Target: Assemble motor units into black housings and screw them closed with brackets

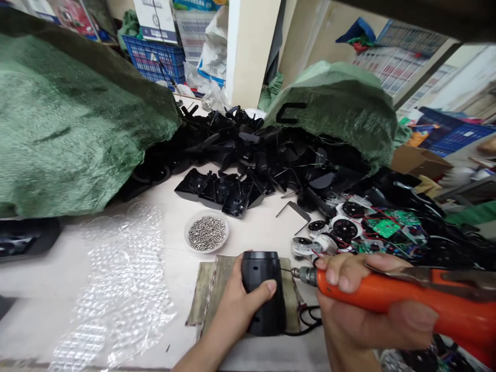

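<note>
My left hand is wrapped round a black plastic housing, thumb across its front, fingers hidden behind its left side. The housing lies on a worn olive cloth pad, and a black cord comes out by its lower right. In my right hand is an orange electric screwdriver, held level. Its thin bit points left and reaches the housing's upper right side; whether it sits in a screw hole I cannot tell. Beyond the housing stands a white bowl of small silver screws.
Black plastic parts are heaped across the back, between green woven sacks. Small motors with green circuit boards and red wires lie to the right. A clear sheet of round pads covers the left. A bent black bracket lies behind the screwdriver.
</note>
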`<state>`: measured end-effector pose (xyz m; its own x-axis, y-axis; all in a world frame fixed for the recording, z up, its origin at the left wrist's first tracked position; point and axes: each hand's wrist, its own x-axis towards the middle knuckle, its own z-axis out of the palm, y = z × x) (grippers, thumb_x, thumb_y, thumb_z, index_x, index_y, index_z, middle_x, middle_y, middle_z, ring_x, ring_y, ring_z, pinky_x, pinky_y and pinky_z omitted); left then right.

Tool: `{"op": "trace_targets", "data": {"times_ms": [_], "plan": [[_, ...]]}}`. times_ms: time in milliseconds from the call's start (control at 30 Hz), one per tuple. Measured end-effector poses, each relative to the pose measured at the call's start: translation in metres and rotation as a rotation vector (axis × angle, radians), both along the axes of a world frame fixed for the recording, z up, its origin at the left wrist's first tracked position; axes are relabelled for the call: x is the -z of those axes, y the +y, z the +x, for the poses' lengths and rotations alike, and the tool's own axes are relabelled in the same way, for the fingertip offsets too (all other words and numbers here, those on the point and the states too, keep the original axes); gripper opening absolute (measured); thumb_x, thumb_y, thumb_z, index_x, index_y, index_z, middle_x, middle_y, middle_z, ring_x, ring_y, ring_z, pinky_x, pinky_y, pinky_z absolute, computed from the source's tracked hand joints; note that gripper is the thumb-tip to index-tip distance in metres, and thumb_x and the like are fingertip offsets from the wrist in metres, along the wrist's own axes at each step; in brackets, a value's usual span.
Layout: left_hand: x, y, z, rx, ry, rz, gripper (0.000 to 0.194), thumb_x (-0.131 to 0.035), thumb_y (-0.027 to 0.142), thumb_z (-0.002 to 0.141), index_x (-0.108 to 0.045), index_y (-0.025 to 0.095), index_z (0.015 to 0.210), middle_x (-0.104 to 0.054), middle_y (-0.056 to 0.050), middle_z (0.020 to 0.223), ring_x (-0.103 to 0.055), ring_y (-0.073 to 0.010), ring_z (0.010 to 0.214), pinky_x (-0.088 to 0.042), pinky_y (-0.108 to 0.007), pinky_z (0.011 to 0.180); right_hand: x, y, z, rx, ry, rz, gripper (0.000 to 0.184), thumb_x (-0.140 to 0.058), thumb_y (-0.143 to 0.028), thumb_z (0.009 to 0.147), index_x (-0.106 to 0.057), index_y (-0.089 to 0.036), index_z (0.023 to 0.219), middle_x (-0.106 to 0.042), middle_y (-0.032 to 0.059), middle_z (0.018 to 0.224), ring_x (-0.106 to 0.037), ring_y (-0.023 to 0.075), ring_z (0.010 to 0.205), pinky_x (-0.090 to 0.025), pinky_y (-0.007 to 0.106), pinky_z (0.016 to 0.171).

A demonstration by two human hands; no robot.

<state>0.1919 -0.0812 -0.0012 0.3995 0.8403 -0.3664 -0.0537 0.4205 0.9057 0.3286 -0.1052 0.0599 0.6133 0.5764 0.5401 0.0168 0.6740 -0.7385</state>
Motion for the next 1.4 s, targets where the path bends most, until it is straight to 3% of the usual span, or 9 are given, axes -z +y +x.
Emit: {"op": "trace_targets", "data": {"times_ms": [233,400,567,767,900,1100,1400], "plan": [[0.002,-0.004,0.003,-0.077,-0.022,0.011,0.063,-0.069,0.038,0.066,-0.045,0.016,0.120,-0.066,-0.009,0.105,-0.059,-0.0286,0.101,-0.043,-0.038,0.090,0.012,0.009,-0.003,-0.056,0.011,0.008,0.028,-0.062,-0.050,0.078,-0.059,-0.023,0.084,-0.054,-0.0076,0.051,-0.049,0.0124,0.045,-0.048,0.028,0.052],[0.005,-0.002,0.005,-0.064,-0.040,0.034,0.059,-0.069,0.039,0.067,-0.046,0.015,0.116,-0.064,-0.008,0.105,-0.058,-0.0253,0.097,-0.044,-0.034,0.085,0.023,0.017,-0.003,-0.077,0.016,0.003,0.024,-0.061,-0.048,0.078,-0.056,-0.024,0.079,-0.050,-0.0086,0.050,-0.047,0.0117,0.042,-0.047,0.027,0.049],[0.003,-0.002,0.003,-0.041,0.012,0.033,0.061,-0.068,0.039,0.068,-0.045,0.015,0.119,-0.063,-0.008,0.104,-0.058,-0.0245,0.095,-0.044,-0.035,0.086,0.023,0.022,-0.004,-0.053,0.058,-0.016,0.020,-0.059,-0.045,0.077,-0.057,-0.025,0.082,-0.047,-0.0090,0.049,-0.044,0.0114,0.041,-0.046,0.026,0.047],[0.004,-0.004,0.003,-0.063,0.035,0.040,0.066,-0.069,0.043,0.067,-0.046,0.014,0.121,-0.064,-0.010,0.106,-0.059,-0.0258,0.097,-0.044,-0.037,0.089,0.007,-0.022,0.006,-0.050,0.004,-0.028,0.037,-0.058,-0.050,0.079,-0.061,-0.023,0.104,-0.054,-0.0070,0.052,-0.047,0.0129,0.046,-0.048,0.030,0.054],[0.004,-0.002,0.005,-0.096,0.049,0.004,0.060,-0.069,0.046,0.066,-0.051,0.016,0.115,-0.065,-0.009,0.099,-0.060,-0.0265,0.093,-0.045,-0.037,0.084,0.006,-0.051,0.004,-0.111,-0.031,-0.089,0.036,-0.058,-0.057,0.080,-0.062,-0.026,0.097,-0.054,-0.0068,0.054,-0.048,0.0126,0.047,-0.048,0.029,0.055],[0.003,-0.004,0.007,-0.099,0.047,0.034,0.062,-0.071,0.042,0.065,-0.048,0.015,0.116,-0.064,-0.008,0.098,-0.060,-0.0244,0.089,-0.045,-0.035,0.081,0.020,-0.036,-0.007,-0.115,0.020,-0.037,0.026,-0.061,-0.048,0.081,-0.061,-0.024,0.090,-0.054,-0.0067,0.055,-0.049,0.0123,0.047,-0.048,0.028,0.053],[0.007,-0.008,0.007,-0.084,0.070,0.050,0.056,-0.072,0.040,0.069,-0.050,0.019,0.116,-0.064,-0.007,0.098,-0.059,-0.0233,0.089,-0.045,-0.035,0.083,0.034,-0.033,0.000,-0.195,0.053,-0.069,0.021,-0.059,-0.044,0.080,-0.058,-0.023,0.083,-0.050,-0.0074,0.052,-0.047,0.0118,0.044,-0.046,0.028,0.050]]}}
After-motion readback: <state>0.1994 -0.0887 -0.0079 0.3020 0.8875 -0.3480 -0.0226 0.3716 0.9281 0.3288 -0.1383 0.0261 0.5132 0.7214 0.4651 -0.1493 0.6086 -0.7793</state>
